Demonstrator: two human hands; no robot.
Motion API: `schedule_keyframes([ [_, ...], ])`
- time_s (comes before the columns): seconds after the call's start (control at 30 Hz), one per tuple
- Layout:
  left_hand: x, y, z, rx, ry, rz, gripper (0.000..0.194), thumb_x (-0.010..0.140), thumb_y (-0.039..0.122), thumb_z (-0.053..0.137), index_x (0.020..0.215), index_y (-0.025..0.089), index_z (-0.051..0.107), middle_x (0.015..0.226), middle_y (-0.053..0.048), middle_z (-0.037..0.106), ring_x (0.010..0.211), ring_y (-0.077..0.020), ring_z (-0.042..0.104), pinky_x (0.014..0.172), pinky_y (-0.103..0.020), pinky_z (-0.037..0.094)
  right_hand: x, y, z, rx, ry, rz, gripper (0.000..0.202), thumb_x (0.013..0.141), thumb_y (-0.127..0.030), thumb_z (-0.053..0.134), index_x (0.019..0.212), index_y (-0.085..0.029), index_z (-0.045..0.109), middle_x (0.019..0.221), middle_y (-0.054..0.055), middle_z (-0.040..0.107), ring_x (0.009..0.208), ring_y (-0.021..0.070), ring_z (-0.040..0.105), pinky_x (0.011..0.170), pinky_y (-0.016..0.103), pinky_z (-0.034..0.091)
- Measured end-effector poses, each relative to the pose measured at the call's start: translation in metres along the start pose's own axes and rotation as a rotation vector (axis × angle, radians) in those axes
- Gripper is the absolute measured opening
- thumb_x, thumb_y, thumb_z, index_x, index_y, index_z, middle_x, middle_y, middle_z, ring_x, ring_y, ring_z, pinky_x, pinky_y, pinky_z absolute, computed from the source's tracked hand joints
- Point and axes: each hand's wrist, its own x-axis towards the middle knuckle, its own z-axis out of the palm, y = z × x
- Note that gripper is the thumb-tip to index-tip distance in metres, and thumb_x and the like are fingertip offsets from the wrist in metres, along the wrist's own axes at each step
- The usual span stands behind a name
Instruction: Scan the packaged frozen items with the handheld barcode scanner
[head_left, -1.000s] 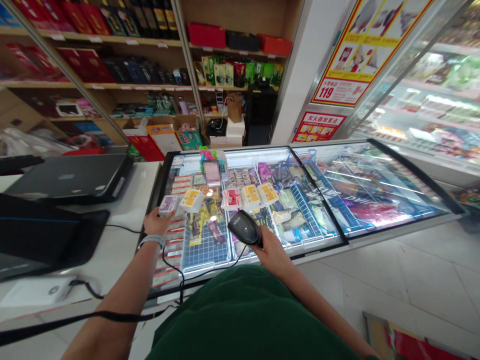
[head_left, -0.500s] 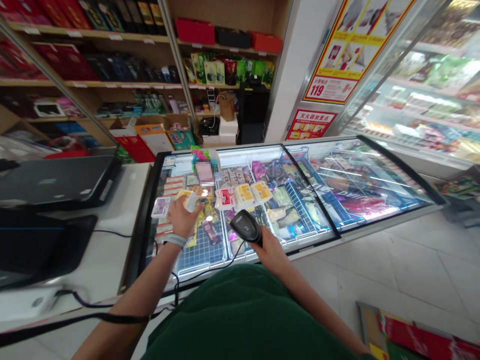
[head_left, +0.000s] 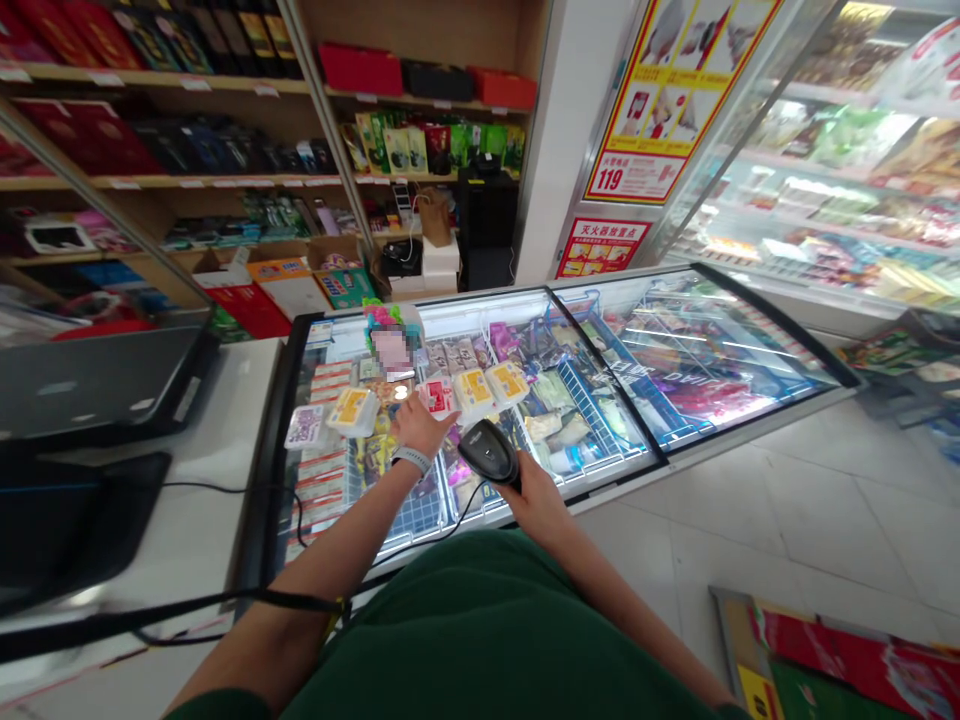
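Note:
My right hand (head_left: 538,500) is wrapped around the handle of a black barcode scanner (head_left: 489,452), its head over the freezer's glass top. My left hand (head_left: 421,428) has fingers and thumb spread at the near edge of a plastic tub with a red label (head_left: 438,397); whether it touches the tub is hard to tell. To its left, a yellow-labelled tub (head_left: 352,412) rests beside a purple-labelled tub (head_left: 306,427). Two more yellow-labelled tubs, a middle one (head_left: 473,390) and a right one (head_left: 508,382), lie right of the red one.
The chest freezer (head_left: 660,455) has sliding glass lids over baskets of packaged food. A colourful ornament (head_left: 391,335), partly blurred, stands at its back edge. On the left counter (head_left: 225,430) is a dark device (head_left: 105,380). The scanner's cable (head_left: 427,540) crosses the glass near my body.
My left hand has moved right, from the left yellow-labelled tub to the red-labelled one. That yellow tub now lies beside the purple one. The scanner stays in my right hand.

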Motion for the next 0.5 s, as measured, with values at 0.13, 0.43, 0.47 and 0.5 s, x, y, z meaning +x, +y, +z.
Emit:
schedule_keyframes([
  [0.13, 0.0, -0.009, -0.009, 0.009, -0.013, 0.035, 0.072, 0.071, 0.052, 0.069, 0.13, 0.017, 0.049, 0.131, -0.018, 0.055, 0.122, -0.0368, 0.049, 0.1, -0.054, 0.035, 0.001, 0.0, 0.0, 0.005, -0.006, 0.008, 0.018, 0.088, -0.023, 0.06, 0.103, -0.016, 0.052, 0.101, 0.01, 0.062, 0.092, 0.0242, 0.06, 0.077, 0.033, 0.044],
  [0.43, -0.004, -0.024, -0.025, 0.013, -0.013, -0.008, 0.07, 0.069, 0.056, 0.07, 0.125, 0.017, 0.053, 0.125, -0.018, 0.059, 0.118, -0.0361, 0.053, 0.096, -0.051, 0.038, 0.005, -0.003, 0.004, -0.033, -0.036, -0.015, 0.019, 0.087, -0.02, 0.06, 0.103, -0.016, 0.053, 0.102, 0.011, 0.062, 0.094, 0.0255, 0.061, 0.077, 0.034, 0.044],
  [0.47, -0.003, -0.024, -0.025, 0.008, -0.01, -0.014, 0.069, 0.069, 0.056, 0.07, 0.123, 0.017, 0.054, 0.122, -0.018, 0.061, 0.116, -0.0361, 0.053, 0.095, -0.05, 0.039, 0.005, -0.004, 0.004, -0.035, -0.041, -0.014, 0.018, 0.086, -0.02, 0.06, 0.103, -0.016, 0.052, 0.101, 0.011, 0.062, 0.093, 0.0252, 0.061, 0.076, 0.033, 0.044],
  [0.5, -0.003, -0.024, -0.025, 0.003, -0.008, -0.016, 0.066, 0.07, 0.056, 0.07, 0.122, 0.017, 0.056, 0.12, -0.017, 0.062, 0.115, -0.0358, 0.054, 0.094, -0.05, 0.039, 0.005, -0.005, 0.004, -0.034, -0.046, -0.013, 0.018, 0.086, -0.02, 0.06, 0.102, -0.017, 0.052, 0.101, 0.01, 0.063, 0.092, 0.0248, 0.061, 0.076, 0.033, 0.044],
])
